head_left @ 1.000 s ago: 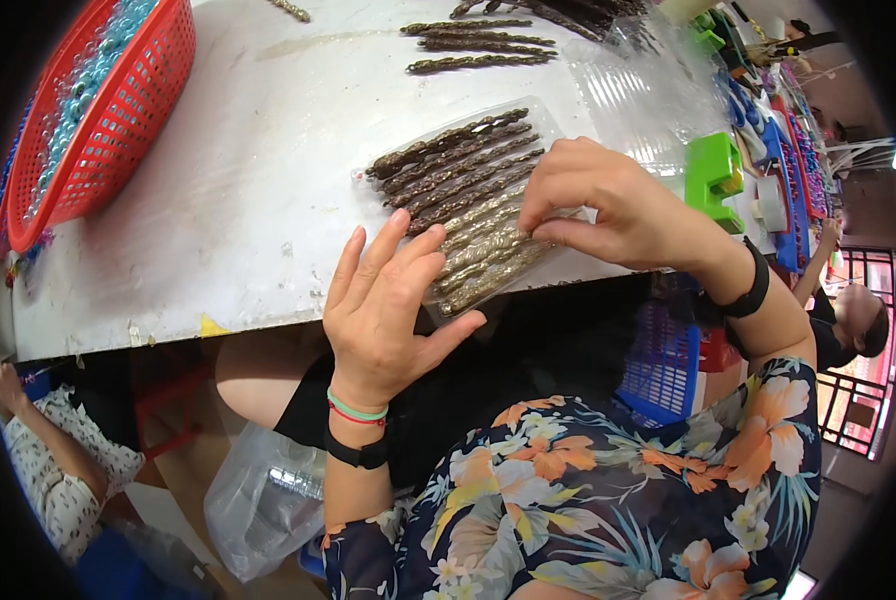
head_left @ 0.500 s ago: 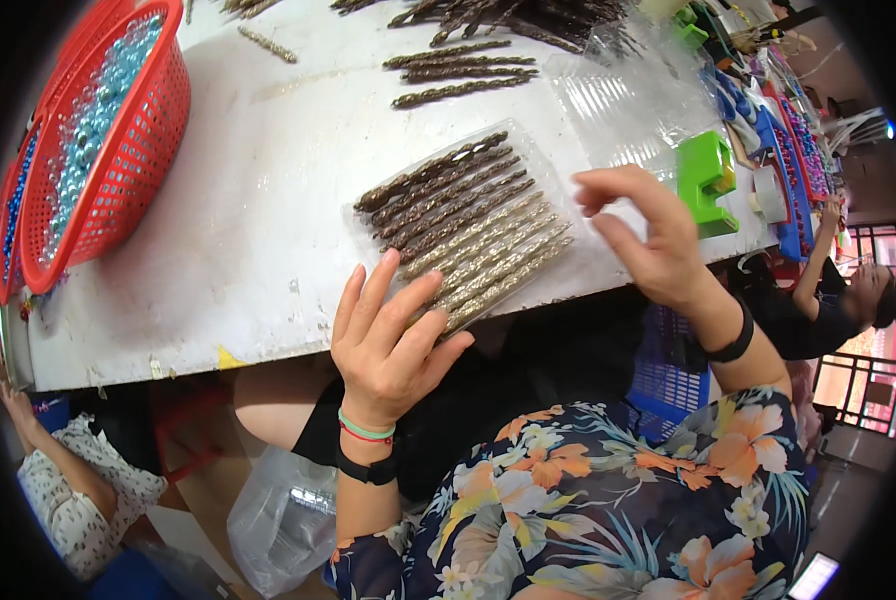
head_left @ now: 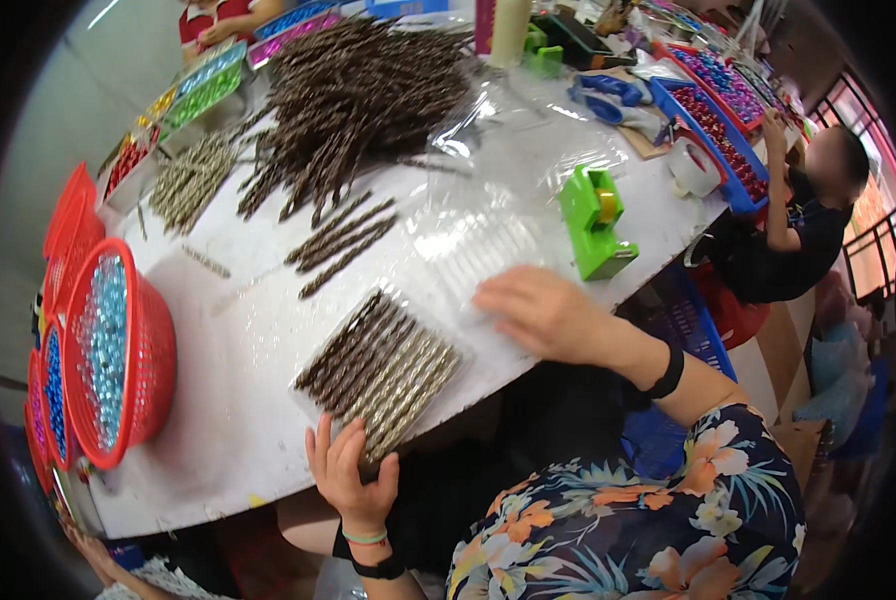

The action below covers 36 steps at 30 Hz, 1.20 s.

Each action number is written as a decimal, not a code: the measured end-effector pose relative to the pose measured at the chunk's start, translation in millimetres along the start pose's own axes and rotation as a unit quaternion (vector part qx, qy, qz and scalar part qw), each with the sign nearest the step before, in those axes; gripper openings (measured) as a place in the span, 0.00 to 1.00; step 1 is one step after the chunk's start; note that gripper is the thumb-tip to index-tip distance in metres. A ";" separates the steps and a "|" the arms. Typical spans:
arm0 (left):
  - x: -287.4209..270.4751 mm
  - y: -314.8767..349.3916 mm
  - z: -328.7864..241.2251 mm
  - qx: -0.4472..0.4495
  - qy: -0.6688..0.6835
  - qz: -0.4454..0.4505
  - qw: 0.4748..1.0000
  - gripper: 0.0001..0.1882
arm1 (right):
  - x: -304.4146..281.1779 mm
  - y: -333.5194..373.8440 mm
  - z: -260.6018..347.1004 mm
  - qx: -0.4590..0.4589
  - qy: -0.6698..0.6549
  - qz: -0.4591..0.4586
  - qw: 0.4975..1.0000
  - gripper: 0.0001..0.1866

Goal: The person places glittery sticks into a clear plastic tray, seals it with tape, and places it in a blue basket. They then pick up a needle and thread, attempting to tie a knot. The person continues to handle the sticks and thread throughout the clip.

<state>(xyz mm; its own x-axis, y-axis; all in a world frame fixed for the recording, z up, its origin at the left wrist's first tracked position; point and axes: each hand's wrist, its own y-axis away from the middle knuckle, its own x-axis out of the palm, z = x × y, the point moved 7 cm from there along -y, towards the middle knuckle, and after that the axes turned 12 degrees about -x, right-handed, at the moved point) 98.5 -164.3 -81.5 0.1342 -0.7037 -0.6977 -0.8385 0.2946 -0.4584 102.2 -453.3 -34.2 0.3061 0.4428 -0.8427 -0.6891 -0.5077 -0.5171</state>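
A shallow clear plastic tray (head_left: 460, 372) lies on the table, holding a row of twisted rods. Its dark brown twisted rods (head_left: 353, 340) lie on the far left side, and its pale gold twisted rods (head_left: 408, 395) on the near right side. My left hand (head_left: 353, 478) is open, its fingertips at the tray's near left edge. My right hand (head_left: 543, 310) reaches past the tray with fingers stretched out, by some empty ribbed clear plastic trays (head_left: 483, 245). Slight blur softens its fingertips, and nothing shows in them.
Several loose brown rods (head_left: 343, 240) lie beyond the tray, before a big brown rod pile (head_left: 358, 110) and a gold rod pile (head_left: 193, 180). A green tape dispenser (head_left: 593, 225) stands right. Left is a red basket (head_left: 153, 370) of blue beads. A person (head_left: 803, 220) sits at right.
My right hand has moved from beside the filled tray toward the empty clear trays. My left hand has drawn back toward the near edge. The view has shifted, showing more of the table's far side.
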 end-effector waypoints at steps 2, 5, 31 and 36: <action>-1.8 3.6 0.9 -0.021 -0.024 0.001 0.999 0.21 | -20.3 -7.5 -0.1 -0.012 -0.038 -0.013 0.999 0.18; -2.3 2.9 -4.5 -0.036 -0.029 0.000 0.999 0.22 | -68.3 -10.9 -21.2 0.006 0.022 -0.074 0.997 0.16; -19.3 0.3 -25.5 -0.062 0.000 -0.101 0.993 0.28 | -137.8 -39.0 -109.5 0.295 -0.325 -0.134 0.888 0.09; -31.4 -26.2 -94.4 0.020 -0.104 -0.066 0.992 0.29 | -89.0 -57.0 -36.1 0.265 -0.415 -0.137 0.859 0.21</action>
<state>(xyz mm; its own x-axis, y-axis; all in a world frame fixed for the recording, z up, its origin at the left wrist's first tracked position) 66.4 -211.1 4.3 0.3503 -0.5910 -0.7267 -0.7857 0.2369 -0.5714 138.0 -490.4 64.8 0.0825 0.9786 -0.1884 -0.9354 0.0108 -0.3534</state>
